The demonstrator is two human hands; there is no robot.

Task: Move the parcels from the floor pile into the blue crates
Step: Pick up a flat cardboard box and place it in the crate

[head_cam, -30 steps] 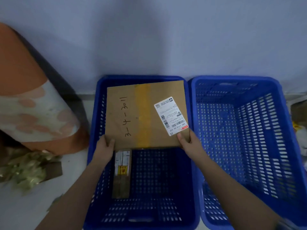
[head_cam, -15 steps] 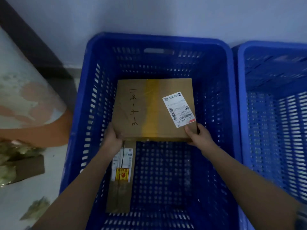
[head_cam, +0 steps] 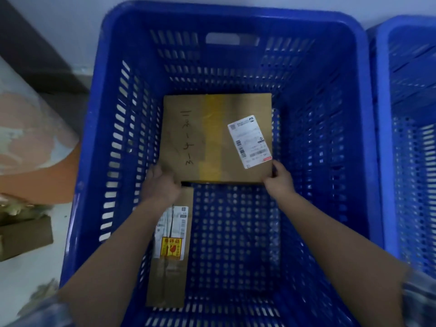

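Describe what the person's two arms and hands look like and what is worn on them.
Both forearms are bare from wrist to near the elbow. The left hand and right hand wear no gloves; no rings or watch can be seen. At the frame's bottom corners, blurred grey-blue sleeves show, possibly patterned.

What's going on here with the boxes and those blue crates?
A person is setting a flat cardboard parcel into the far end of a blue crate. The left hand and right hand each grip a near corner of it. A narrow parcel with a yellow fragile sticker already lies along the crate's left side. A second blue crate stands to the right.
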